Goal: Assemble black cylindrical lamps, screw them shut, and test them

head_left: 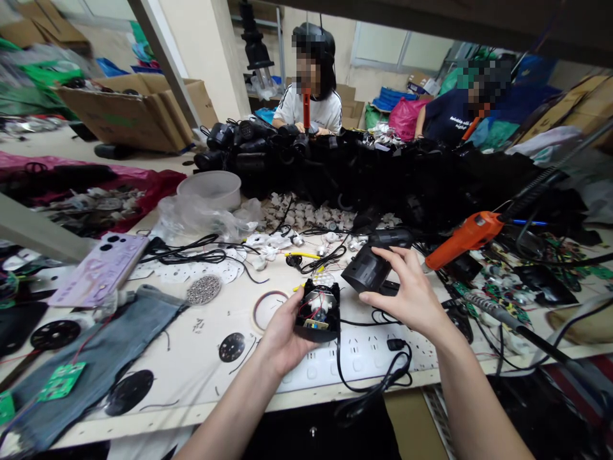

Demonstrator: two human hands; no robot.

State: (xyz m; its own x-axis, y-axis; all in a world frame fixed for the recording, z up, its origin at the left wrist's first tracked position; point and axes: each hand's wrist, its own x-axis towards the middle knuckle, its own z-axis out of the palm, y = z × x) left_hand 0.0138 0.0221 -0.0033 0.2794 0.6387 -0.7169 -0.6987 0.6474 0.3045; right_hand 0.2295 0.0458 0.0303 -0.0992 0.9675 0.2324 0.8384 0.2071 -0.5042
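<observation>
My left hand [287, 338] is closed around an opened black housing [318, 313], with its inside facing up. Within it show a white part, red wires and a small circuit board. A black cord runs from it to a plug [395, 345]. Up and to the right, my right hand [407, 291] grips a black plastic cover [366, 268] between thumb and fingers. The cover is tilted and apart from the housing. Just right of my right hand hangs an orange electric screwdriver [464, 239].
A white power strip [354, 354] lies under my hands. Left are a pile of screws [204, 289], a phone [100, 268] and a grey cloth [110, 358]. Black housings [335, 166] are heaped behind; circuit boards [522, 300] lie right. Two people sit across the bench.
</observation>
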